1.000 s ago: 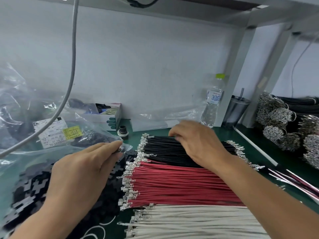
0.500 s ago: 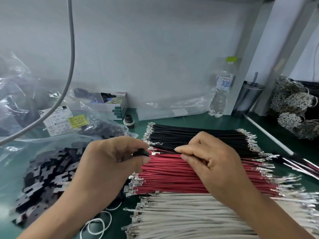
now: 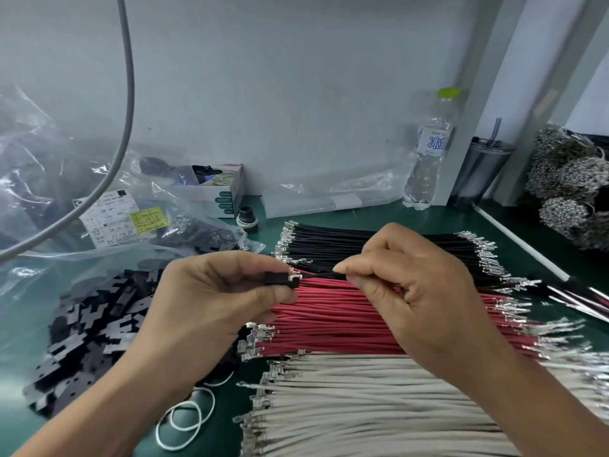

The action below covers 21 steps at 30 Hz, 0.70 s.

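**Terminal at the housing's mouth**

Your left hand [image 3: 204, 298] pinches the black housing [image 3: 280, 281] between thumb and forefinger. Your right hand [image 3: 418, 298] pinches a black wire [image 3: 318, 275] behind its metal terminal [image 3: 295, 276]. The wire runs left to right, terminal pointing left at the housing — touching it, or nearly. Red wires [image 3: 346, 324] lie below.

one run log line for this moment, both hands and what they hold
left hand: pinches black connector | right hand: pinches black wire | state: wire terminal at connector opening, not clearly seated
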### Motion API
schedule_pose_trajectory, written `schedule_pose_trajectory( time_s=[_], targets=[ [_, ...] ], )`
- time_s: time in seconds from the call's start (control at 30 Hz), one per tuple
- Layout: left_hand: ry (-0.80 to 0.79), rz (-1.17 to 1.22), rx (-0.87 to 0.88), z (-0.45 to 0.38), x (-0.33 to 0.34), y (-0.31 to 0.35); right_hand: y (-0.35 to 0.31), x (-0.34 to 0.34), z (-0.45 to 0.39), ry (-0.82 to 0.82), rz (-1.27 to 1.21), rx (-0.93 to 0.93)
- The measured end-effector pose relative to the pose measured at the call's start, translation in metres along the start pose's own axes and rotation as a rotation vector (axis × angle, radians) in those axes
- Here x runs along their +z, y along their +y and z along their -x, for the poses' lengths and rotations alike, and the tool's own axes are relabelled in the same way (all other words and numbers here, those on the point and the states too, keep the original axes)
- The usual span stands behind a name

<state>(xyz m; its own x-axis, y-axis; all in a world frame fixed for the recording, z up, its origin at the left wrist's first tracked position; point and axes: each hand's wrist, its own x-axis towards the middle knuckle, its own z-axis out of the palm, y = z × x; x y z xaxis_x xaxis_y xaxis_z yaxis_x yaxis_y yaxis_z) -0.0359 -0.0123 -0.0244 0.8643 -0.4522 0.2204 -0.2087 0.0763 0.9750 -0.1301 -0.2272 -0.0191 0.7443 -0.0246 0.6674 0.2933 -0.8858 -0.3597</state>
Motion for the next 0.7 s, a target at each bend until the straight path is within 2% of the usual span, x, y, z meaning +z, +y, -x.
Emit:
schedule_pose_trajectory(
  time_s=[0.2,0.33,0.43,0.5,0.6,0.63,0.7],
  targets=[
    [-0.018,0.002,-0.023,0.000,-0.001,0.002,0.002,-0.005,-0.003,-0.025,-0.010,-0.001],
    [-0.038,0.038,-0.072,0.000,-0.001,0.002,0.003,-0.003,-0.002,-0.141,-0.148,0.081],
    [-0.040,0.057,-0.090,0.000,-0.003,0.003,0.004,-0.001,-0.002,-0.147,-0.227,0.145],
    [-0.021,-0.016,-0.039,0.000,-0.003,0.002,0.000,0.002,-0.001,-0.135,-0.128,0.109],
    [0.028,-0.140,0.039,-0.001,-0.002,-0.002,-0.010,0.010,0.001,-0.109,0.158,-0.028],
    [0.036,-0.140,0.042,-0.001,-0.002,-0.002,-0.011,0.012,0.002,-0.105,0.173,-0.042],
    [0.018,-0.111,0.027,-0.001,-0.004,-0.002,-0.009,0.014,0.002,-0.097,0.033,0.036]
  ],
)
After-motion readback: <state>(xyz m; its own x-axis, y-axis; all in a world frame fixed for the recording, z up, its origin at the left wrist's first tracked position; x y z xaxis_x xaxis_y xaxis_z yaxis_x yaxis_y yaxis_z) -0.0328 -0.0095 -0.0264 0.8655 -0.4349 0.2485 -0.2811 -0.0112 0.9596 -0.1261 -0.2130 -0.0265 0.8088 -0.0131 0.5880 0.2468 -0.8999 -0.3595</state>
